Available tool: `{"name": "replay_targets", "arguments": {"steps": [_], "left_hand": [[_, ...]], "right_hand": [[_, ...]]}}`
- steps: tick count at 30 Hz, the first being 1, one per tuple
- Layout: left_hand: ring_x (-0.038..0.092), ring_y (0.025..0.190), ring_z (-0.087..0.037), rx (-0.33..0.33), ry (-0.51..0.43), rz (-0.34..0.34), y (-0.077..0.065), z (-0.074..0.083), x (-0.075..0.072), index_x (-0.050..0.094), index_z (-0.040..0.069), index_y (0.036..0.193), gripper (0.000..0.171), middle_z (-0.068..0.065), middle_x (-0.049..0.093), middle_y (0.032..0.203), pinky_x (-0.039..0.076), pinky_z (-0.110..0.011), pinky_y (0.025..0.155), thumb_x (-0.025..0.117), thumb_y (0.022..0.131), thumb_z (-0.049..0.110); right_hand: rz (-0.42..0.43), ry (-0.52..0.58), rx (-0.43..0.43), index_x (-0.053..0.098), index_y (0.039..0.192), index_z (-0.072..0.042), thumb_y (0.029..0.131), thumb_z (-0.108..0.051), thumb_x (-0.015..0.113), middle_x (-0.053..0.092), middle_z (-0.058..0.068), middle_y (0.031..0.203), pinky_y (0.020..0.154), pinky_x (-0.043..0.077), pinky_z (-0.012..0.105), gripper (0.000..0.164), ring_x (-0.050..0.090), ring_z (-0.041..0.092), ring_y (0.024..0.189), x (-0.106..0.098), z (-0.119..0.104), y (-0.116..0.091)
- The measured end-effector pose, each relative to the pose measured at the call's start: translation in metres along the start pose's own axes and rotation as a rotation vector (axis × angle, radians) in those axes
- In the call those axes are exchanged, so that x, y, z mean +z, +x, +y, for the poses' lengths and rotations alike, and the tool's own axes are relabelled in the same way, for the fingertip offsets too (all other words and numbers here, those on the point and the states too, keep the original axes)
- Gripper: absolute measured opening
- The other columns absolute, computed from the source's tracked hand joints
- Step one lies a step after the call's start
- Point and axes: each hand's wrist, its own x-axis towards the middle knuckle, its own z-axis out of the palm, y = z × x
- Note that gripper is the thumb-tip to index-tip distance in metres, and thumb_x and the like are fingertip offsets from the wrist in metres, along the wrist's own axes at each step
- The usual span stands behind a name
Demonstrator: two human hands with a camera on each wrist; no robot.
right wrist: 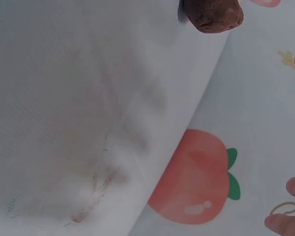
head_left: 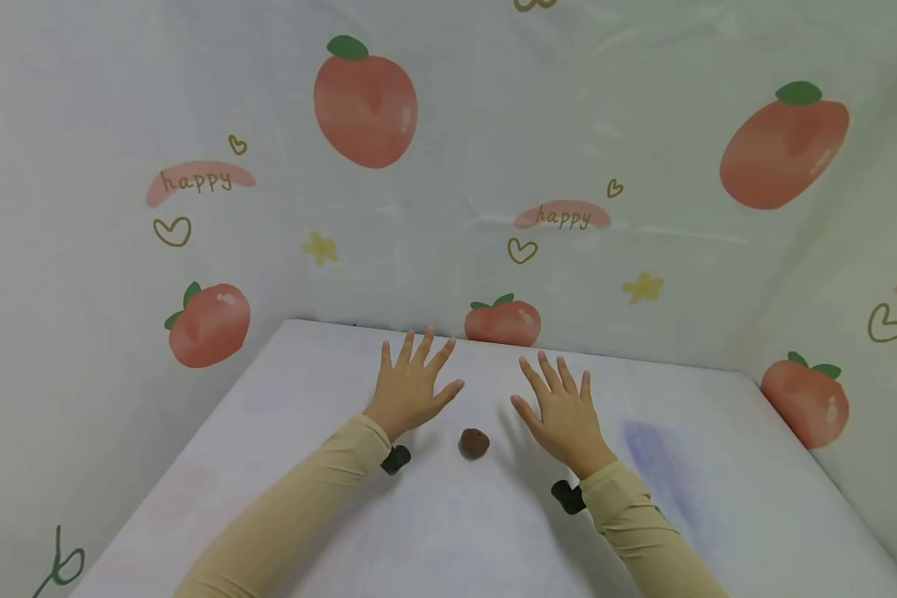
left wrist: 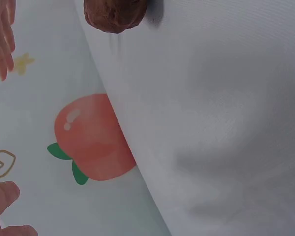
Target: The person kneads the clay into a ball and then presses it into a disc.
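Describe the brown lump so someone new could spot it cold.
Start with the white tabletop, then find the person's left hand and right hand, both with fingers spread. In the head view, the brown lump sits between the wrists, touching neither hand. Its rough, roundish brown form sets it apart from the smooth black device at the left wrist.

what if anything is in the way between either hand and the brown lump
Nothing visible does. The brown lump rests on the white table between the left hand and the right hand, with open space on both sides. The black devices sit outside those gaps.
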Motion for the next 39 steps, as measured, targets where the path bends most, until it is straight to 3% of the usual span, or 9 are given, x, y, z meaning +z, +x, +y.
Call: {"name": "replay_targets", "arguments": {"steps": [6, 12, 20, 23, 26, 39], "left_hand": [[0.016, 0.148, -0.038, 0.010, 0.010, -0.004, 0.000, 0.000, -0.002, 0.019, 0.032, 0.155, 0.069, -0.009, 0.016, 0.162, 0.009, -0.065, 0.115, 0.028, 0.096, 0.067], [0.021, 0.147, -0.037, 0.023, 0.022, -0.016, 0.000, 0.001, -0.004, 0.022, 0.029, 0.155, 0.068, -0.010, 0.018, 0.161, 0.012, -0.061, 0.117, 0.034, 0.097, 0.062], [0.048, 0.133, -0.033, 0.038, -0.046, -0.050, -0.006, 0.004, -0.009, 0.054, 0.014, 0.139, 0.050, -0.013, 0.051, 0.143, 0.034, -0.053, 0.111, 0.051, 0.097, 0.042], [0.058, 0.122, -0.028, 0.013, -0.111, -0.081, -0.008, 0.005, -0.008, 0.061, 0.012, 0.131, 0.043, -0.010, 0.062, 0.132, 0.047, -0.048, 0.101, 0.053, 0.097, 0.038], [0.063, 0.115, -0.026, -0.031, -0.179, -0.112, -0.010, 0.004, -0.006, 0.066, 0.014, 0.125, 0.039, -0.007, 0.066, 0.125, 0.055, -0.045, 0.088, 0.053, 0.097, 0.037], [0.068, 0.098, -0.020, -0.064, -0.320, -0.141, -0.012, -0.001, 0.004, 0.070, 0.013, 0.117, 0.032, -0.006, 0.072, 0.109, 0.056, -0.038, 0.073, 0.054, 0.097, 0.033]], "right_hand": [[0.011, -0.002, -0.009, 0.037, 0.150, -0.020, 0.097, -0.050, 0.050, 0.031, 0.016, 0.156, 0.111, 0.013, 0.070, 0.063, 0.025, 0.042, 0.144, -0.001, 0.000, 0.000], [0.017, 0.038, -0.027, 0.045, 0.146, -0.015, 0.095, -0.047, 0.055, 0.039, 0.020, 0.151, 0.106, 0.036, 0.061, 0.060, 0.039, 0.044, 0.135, -0.003, 0.000, 0.001], [-0.046, 0.074, 0.016, 0.063, 0.125, -0.009, 0.095, -0.039, 0.060, 0.064, 0.014, 0.123, 0.075, 0.056, 0.047, 0.043, 0.065, 0.034, 0.103, -0.002, 0.000, -0.004], [-0.078, 0.089, 0.036, 0.067, 0.116, -0.010, 0.095, -0.038, 0.059, 0.069, 0.010, 0.111, 0.058, 0.053, 0.036, 0.036, 0.068, 0.026, 0.083, -0.002, 0.000, -0.004], [-0.102, 0.105, 0.048, 0.068, 0.108, -0.012, 0.095, -0.037, 0.059, 0.072, 0.007, 0.103, 0.050, 0.047, 0.029, 0.030, 0.066, 0.021, 0.071, -0.003, 0.000, -0.004], [-0.115, 0.124, 0.058, 0.069, 0.101, -0.015, 0.094, -0.036, 0.061, 0.072, 0.002, 0.092, 0.051, 0.047, 0.029, 0.023, 0.065, 0.019, 0.069, -0.001, -0.002, -0.004]]}}
